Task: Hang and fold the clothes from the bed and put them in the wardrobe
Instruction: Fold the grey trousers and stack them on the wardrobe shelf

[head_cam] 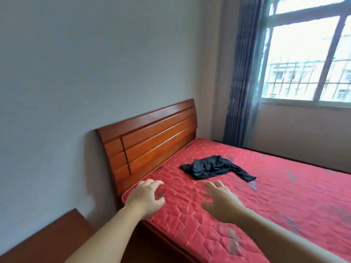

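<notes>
Our 2 hands, left [147,196] and right [220,201], reach loosely spread and empty; the garment [214,167] lies ahead on the mattress [284,186] (long axis left-right), nearer our right.

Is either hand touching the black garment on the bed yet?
Apart. The head view shows bare red mattress between the black garment and both the left hand and right hand, which hold nothing.

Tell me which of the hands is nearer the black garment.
Right hand, just short of the black garment, below its sleeve. Left hand is farther off by the headboard.
</notes>
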`<state>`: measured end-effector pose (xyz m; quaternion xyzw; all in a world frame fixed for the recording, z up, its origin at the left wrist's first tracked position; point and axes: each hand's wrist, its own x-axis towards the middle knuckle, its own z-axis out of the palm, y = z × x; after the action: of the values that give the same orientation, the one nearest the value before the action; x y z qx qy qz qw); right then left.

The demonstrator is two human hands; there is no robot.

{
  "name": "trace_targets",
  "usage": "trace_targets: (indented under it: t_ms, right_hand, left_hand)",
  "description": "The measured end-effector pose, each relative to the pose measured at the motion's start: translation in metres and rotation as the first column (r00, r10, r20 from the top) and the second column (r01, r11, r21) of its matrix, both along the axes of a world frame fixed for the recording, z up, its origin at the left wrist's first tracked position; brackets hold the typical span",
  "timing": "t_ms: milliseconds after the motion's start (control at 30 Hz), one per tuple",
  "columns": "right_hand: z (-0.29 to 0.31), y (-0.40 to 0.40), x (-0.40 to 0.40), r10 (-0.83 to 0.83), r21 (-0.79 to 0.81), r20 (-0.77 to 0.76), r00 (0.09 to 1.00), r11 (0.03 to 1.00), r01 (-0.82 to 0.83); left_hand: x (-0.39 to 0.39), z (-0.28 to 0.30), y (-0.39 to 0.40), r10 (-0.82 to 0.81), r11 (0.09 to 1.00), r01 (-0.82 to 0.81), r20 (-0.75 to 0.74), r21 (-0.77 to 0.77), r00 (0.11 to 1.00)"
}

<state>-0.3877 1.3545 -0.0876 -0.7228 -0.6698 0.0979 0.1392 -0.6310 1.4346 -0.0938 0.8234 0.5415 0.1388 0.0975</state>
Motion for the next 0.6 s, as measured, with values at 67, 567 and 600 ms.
trace_targets:
  t_ms: [67, 567, 600]
  right_hand:
    - [0.001, -0.040, 0.049, -0.061, 0.011, -0.007, 0.998, 0.998, 0.061]
    - [0.014, -0.437, 0.406, -0.798, 0.038, 0.002, 0.602, 0.602, 0.798]
    - [0.013, -0.459, 0.422, -0.827, 0.034, 0.003, 0.563, 0.563, 0.826]
  left_hand:
    - [0.057, 0.004, -0.020, -0.069, 0.998, 0.069, -0.026, -0.010, 0.997]
    - [0.554, 0.024, -0.291, -0.777, 0.625, 0.779, -0.054, 0.047, 0.627]
    - [0.582, 0.022, -0.311, -0.812, 0.580, 0.814, -0.050, 0.044, 0.581]
